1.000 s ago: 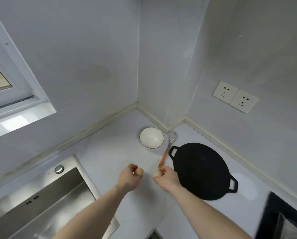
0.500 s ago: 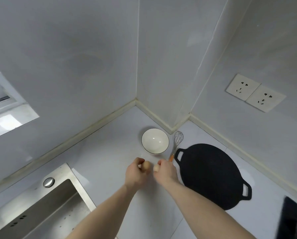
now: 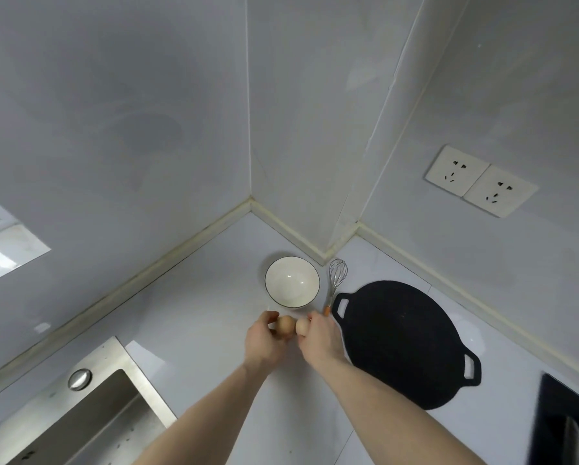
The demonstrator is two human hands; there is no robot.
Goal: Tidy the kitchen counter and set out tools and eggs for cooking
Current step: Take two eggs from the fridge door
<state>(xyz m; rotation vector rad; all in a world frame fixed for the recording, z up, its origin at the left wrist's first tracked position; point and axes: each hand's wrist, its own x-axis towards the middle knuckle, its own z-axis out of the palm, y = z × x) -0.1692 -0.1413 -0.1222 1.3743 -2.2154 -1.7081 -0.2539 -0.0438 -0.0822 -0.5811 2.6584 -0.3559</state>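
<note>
My left hand (image 3: pixel 264 342) holds a brown egg (image 3: pixel 284 325) and my right hand (image 3: pixel 320 340) holds a paler egg (image 3: pixel 302 327). The two eggs touch each other, low over the white counter (image 3: pixel 197 330), just in front of an empty white bowl (image 3: pixel 292 281) with a dark rim. A wire whisk (image 3: pixel 335 280) with an orange handle lies right of the bowl; my right hand covers the handle's end. A flat black pan (image 3: pixel 402 340) with two handles lies to the right of my right hand.
A steel sink (image 3: pixel 90 421) fills the lower left. A black appliance (image 3: pixel 566 424) sits at the lower right edge. Two wall sockets (image 3: pixel 481 181) are on the right wall. The walls meet in a corner behind the bowl.
Both hands have moved forward toward the bowl and closed together; the eggs, apart a second ago, now touch. The view has shifted right, away from the window.
</note>
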